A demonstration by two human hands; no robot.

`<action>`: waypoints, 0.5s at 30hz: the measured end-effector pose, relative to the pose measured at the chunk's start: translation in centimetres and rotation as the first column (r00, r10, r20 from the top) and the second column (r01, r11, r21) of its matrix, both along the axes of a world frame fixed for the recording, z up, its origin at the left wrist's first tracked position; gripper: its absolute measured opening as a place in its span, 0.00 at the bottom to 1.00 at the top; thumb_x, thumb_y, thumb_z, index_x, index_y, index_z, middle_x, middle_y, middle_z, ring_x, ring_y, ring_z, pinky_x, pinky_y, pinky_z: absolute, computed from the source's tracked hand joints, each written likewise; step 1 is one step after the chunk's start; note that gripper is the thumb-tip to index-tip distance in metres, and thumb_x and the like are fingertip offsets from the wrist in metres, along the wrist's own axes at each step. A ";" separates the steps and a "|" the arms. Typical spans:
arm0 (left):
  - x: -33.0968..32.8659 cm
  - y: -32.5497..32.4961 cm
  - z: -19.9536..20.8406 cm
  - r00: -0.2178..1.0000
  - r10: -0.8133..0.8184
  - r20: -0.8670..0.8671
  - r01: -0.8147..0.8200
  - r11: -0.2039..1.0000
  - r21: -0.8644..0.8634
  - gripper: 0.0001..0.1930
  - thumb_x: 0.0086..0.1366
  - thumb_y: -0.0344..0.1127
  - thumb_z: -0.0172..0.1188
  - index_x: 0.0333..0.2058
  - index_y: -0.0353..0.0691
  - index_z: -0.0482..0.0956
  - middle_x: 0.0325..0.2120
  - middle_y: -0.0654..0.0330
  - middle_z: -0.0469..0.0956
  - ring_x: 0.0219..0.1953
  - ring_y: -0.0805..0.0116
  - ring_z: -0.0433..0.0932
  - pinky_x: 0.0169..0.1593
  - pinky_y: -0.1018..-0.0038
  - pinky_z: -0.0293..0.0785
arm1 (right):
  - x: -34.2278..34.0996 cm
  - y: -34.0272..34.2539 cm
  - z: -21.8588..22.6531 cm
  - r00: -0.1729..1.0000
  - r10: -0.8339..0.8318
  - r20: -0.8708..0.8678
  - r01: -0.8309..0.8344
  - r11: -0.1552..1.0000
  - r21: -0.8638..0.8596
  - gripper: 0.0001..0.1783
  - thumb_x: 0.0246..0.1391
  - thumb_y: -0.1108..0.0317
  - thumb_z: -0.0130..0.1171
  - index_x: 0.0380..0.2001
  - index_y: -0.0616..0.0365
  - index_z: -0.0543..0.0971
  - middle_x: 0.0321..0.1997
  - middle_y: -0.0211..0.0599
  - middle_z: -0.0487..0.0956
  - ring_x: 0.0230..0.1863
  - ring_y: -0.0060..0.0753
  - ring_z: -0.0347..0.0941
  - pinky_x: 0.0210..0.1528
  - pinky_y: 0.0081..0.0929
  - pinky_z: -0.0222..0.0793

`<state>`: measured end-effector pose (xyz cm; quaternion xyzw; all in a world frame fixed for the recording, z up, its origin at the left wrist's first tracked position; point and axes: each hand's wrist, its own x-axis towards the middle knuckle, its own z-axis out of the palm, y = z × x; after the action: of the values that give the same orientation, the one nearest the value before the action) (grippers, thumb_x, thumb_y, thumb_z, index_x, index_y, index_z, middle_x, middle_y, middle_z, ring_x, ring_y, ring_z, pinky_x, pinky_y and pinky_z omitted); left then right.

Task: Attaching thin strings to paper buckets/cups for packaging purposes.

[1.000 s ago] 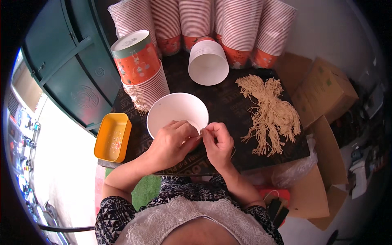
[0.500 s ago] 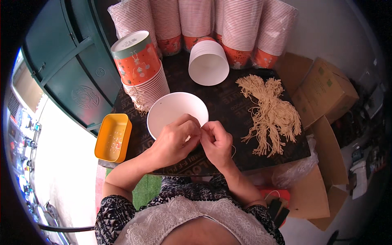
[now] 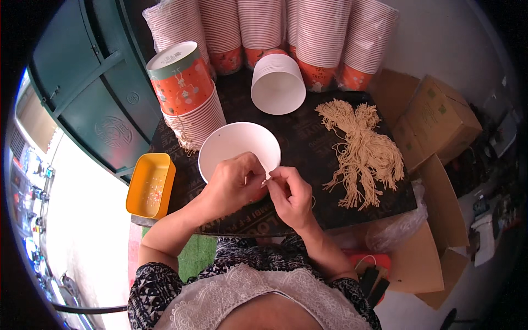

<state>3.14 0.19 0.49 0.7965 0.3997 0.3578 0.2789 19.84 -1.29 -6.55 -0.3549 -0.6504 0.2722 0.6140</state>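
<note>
A white-lined paper bucket stands mouth up near the front of the dark table, tilted so its inside shows. At its near right rim my left hand is closed, thumb and finger pinched on a thin beige cord. My right hand pinches the same cord just beside it, fingertips almost meeting the left ones. A bit of the cord loops out past the right hand. How it passes through or round the rim is hidden by the fingers.
Cut beige cords lie heaped at right. A yellow tray with small bits sits front left. Upside-down orange buckets are stacked behind it; another bucket stack lies on its side. Wrapped bucket stacks line the back. Cardboard boxes stand right.
My hands have turned slightly at the rim, and the cord between the fingertips now shows more plainly. The bucket stays in about the same place.
</note>
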 end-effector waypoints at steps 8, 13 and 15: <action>0.1 0.0 0.2 1.000 -0.007 0.016 0.008 1.000 -0.018 0.03 0.58 0.21 0.61 0.30 0.32 0.76 0.27 0.57 0.78 0.33 0.67 0.78 0.39 0.73 0.73 | 0.0 0.4 -0.1 0.995 -0.038 0.094 0.026 0.992 0.122 0.06 0.54 0.80 0.60 0.35 0.63 0.76 0.30 0.40 0.78 0.28 0.35 0.79 0.27 0.26 0.71; -0.2 0.5 0.0 0.998 -0.052 0.044 0.049 0.997 0.061 0.03 0.58 0.20 0.59 0.31 0.31 0.76 0.29 0.56 0.78 0.34 0.64 0.78 0.40 0.72 0.73 | 0.0 0.3 -0.1 0.999 0.011 0.051 -0.014 0.998 0.062 0.05 0.55 0.80 0.60 0.35 0.63 0.76 0.29 0.37 0.77 0.27 0.25 0.77 0.26 0.23 0.69; -0.2 0.5 0.0 0.998 -0.054 0.043 0.051 0.997 0.063 0.03 0.57 0.20 0.59 0.31 0.31 0.76 0.29 0.56 0.77 0.34 0.63 0.78 0.40 0.71 0.73 | 0.1 0.3 -0.2 0.999 0.045 0.024 -0.046 0.999 0.028 0.04 0.55 0.80 0.60 0.34 0.63 0.76 0.28 0.34 0.76 0.27 0.20 0.74 0.26 0.21 0.67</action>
<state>2.97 0.72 0.45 0.8068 0.3612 0.3803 0.2721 19.98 -1.01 -6.75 -0.3343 -0.6692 0.2726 0.6050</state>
